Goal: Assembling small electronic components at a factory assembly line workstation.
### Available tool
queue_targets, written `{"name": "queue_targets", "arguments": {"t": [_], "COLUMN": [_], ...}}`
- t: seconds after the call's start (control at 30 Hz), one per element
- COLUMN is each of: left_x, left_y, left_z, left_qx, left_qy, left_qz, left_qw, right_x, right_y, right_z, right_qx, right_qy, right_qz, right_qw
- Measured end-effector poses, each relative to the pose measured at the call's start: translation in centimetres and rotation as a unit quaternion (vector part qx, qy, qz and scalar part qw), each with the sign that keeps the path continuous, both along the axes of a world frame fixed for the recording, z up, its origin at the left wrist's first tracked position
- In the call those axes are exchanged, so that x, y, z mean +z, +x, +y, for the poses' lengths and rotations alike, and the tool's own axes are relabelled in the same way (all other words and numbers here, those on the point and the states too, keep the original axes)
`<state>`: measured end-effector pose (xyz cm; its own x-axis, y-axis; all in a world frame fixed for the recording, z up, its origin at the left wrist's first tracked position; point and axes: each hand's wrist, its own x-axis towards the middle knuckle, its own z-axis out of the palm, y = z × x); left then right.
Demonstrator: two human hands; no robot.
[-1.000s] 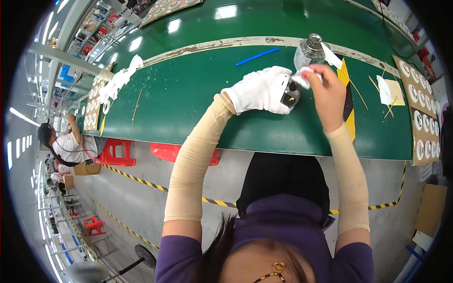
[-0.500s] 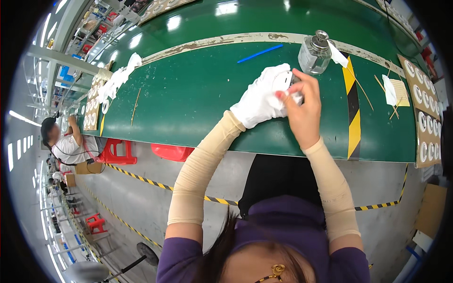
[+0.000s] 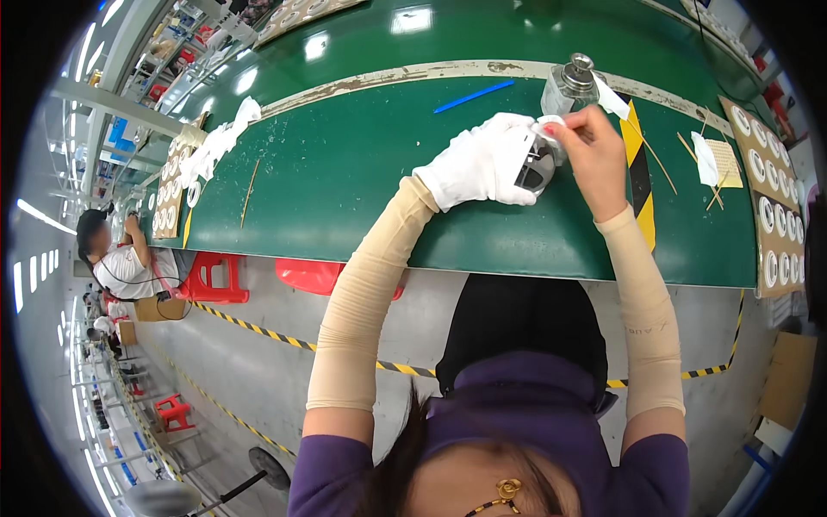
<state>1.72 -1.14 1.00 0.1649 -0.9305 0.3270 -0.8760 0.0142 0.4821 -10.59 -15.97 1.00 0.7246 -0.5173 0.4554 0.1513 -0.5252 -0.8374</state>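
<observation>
The likeliest trouble was a slip: the glossy black face of the unit [image 3: 537, 176] looked slick, and a hard push from the right hand [image 3: 599, 151] could have worked it loose from the glove [image 3: 465, 168], dropping it onto the worktop [image 3: 336, 181]. Grit under the wipe [image 3: 551, 126] might have scratched that face. The bottle [image 3: 568, 89] stood just beyond the right hand, so a careless outward swing could have toppled it.

The unit sat at the finger end of the gloved left hand [image 3: 493, 162], which was curled around it. The bare right hand pinched the wipe near the unit's upper edge; whether wipe and unit touched was unclear.
</observation>
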Motion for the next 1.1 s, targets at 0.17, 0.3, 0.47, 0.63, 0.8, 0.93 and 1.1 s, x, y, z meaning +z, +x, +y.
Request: {"name": "queue_targets", "arguments": {"t": [0.17,0.3,0.47,0.63,0.8,0.93,1.1], "left_x": [0.5,0.9,0.0,0.1,-0.6,-2.7,-2.1], "left_y": [-0.7,-1.4,-1.3,-1.6,-1.5,-1.0,-2.9], "left_z": [0.7,1.0,2.5,2.2,2.3,1.4,0.3], "left_qx": [0.023,0.047,0.087,0.080,0.066,0.024,0.095], "left_qy": [0.023,0.024,0.019,0.018,-0.013,-0.046,-0.093], "left_qz": [0.022,-0.013,0.226,0.220,0.218,0.323,0.204], "left_qw": [0.999,0.999,0.970,0.972,0.974,0.945,0.970], "right_x": [5.4,4.9,4.2,5.0,4.5,-0.5,-0.1], "right_y": [1.5,3.5,2.7,1.6,-1.6,-1.7,0.0], "right_z": [-3.1,-6.5,-6.0,-7.7,-1.7,3.2,4.1], "right_qx": [-0.094,-0.126,-0.088,-0.038,-0.001,0.080,0.021], "right_qy": [-0.069,-0.359,-0.373,-0.457,-0.236,-0.048,0.197], "right_qz": [-0.095,-0.088,-0.034,-0.054,-0.045,-0.041,-0.035], "right_qw": [0.989,0.920,0.923,0.887,0.971,0.995,0.979]}}
